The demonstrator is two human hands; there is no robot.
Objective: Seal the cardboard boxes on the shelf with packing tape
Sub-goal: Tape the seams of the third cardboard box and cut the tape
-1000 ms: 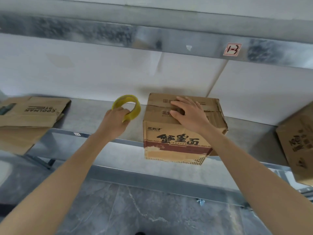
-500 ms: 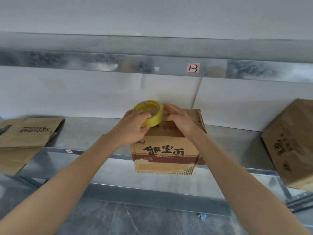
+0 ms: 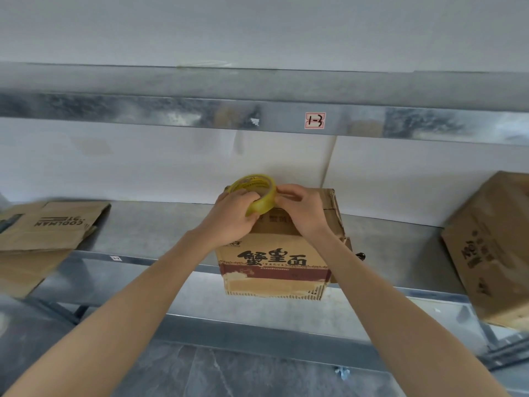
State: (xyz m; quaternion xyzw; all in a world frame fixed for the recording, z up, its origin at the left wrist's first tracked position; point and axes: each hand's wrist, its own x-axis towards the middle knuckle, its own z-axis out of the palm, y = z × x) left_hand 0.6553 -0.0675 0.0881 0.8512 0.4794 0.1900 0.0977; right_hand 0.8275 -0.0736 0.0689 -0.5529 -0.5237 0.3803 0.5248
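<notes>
The shelf (image 3: 148, 224) is grey galvanized metal with a dull, mottled sheen. The boxes are matt brown cardboard; the middle box (image 3: 272, 267) shows torn, rough corrugation below. The tape roll (image 3: 259, 193) is glossy yellowish plastic.

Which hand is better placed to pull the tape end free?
Right hand: its fingertips sit at the roll's edge above the box, while the left hand is wrapped around the roll, holding it.

Metal shelf (image 3: 148, 224) carries 3 items: flattened carton (image 3: 43, 227) left, printed box (image 3: 274, 262) centre, tilted box (image 3: 492, 247) right.
</notes>
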